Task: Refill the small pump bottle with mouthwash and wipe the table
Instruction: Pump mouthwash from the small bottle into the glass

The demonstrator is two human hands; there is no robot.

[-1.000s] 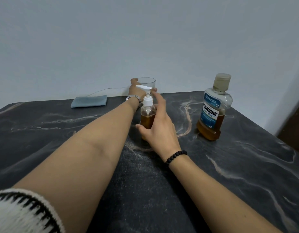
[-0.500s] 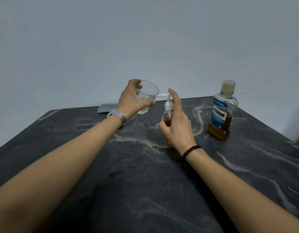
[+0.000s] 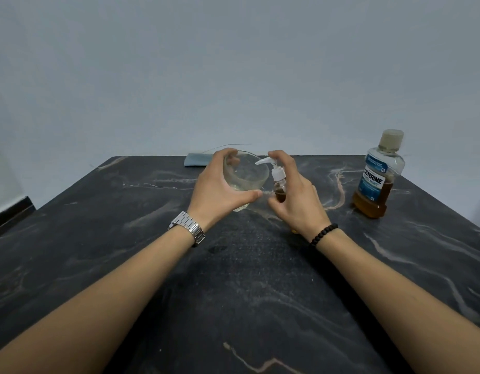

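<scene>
Readable text: one label only.
Mouthwash bottle (image 3: 378,182) at table's right is showing a blue label w/ "LISTERINE" in large letters and "COOL MINT" just under it; smaller print on the label is too blurred to read. Nothing else is carrying legible text.

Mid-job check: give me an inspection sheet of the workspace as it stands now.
Surface: dark marbled table; no spill seen.
Job's things: pump bottle held, nozzle toward the glass; mouthwash bottle capped, upright at right; cloth folded at far edge.
Clutter: nothing seen.
Grippers: left hand grips the tilted glass; right hand holds the pump bottle, finger on the pump head.
Cables: thin wire behind the cloth.
Surroundings: plain wall.
</scene>
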